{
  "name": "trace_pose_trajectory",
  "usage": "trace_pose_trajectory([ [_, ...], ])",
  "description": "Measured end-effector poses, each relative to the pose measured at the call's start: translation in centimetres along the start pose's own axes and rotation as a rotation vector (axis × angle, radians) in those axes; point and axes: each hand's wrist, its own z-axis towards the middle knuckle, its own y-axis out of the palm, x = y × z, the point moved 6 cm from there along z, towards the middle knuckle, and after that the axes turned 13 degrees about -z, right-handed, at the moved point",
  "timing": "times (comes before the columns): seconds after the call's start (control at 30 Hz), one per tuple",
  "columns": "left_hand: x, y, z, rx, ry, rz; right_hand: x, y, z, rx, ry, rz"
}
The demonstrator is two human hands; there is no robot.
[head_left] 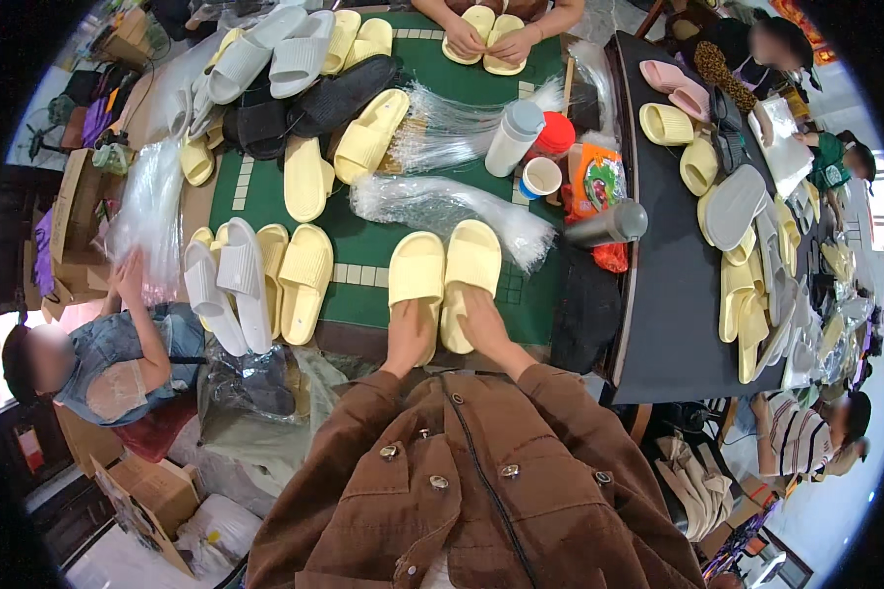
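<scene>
A pair of pale yellow slippers lies side by side in front of me at the near edge of the green table. My left hand (411, 326) reaches under the strap of the left yellow slipper (415, 270) and holds it. In the same way my right hand (480, 320) is tucked into the right yellow slipper (472, 252). Both straps hide my fingertips. Just beyond the slippers lies a bundle of clear plastic bags (442, 211). To the left, grey slippers (243, 277) and yellow slippers (305, 283) stand near the table edge.
Across the table (363, 314), another person's hands (488, 41) touch yellow slippers. A white bottle (513, 137), paper cup (540, 179), red-lidded container (554, 133) and grey flask (609, 225) stand or lie at right. More slippers cover the dark table (673, 285). A seated person (133, 358) works at left.
</scene>
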Motion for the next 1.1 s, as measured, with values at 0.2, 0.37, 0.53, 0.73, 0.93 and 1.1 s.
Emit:
trace_pose_trajectory([
  [0.2, 0.8, 3.2, 0.7, -0.055, 0.022, 0.305, 0.2, 2.3, 0.8, -0.087, 0.171, -0.038],
  [0.37, -1.0, 5.1, 3.0, -0.014, -0.065, 0.337, 0.7, 3.6, 1.8, -0.107, 0.23, -0.034],
  [0.53, -2.5, 6.0, 4.8, -0.149, -0.221, 0.249, 1.6, 3.8, 1.6, -0.183, 0.178, 0.021],
  [0.73, -3.0, 5.7, 4.8, 0.156, 0.047, 0.328, 0.6, 0.0, 0.4, -0.327, 0.106, 0.157],
  [0.93, -2.1, 6.2, 4.6, -0.085, -0.114, 0.376, 1.4, -7.4, 4.7, 0.2, 0.091, 0.083],
  [1.1, -0.7, 7.3, 2.4, -0.132, -0.057, 0.394, 6.5, -2.1, 7.6, 0.21, 0.17, 0.044],
])
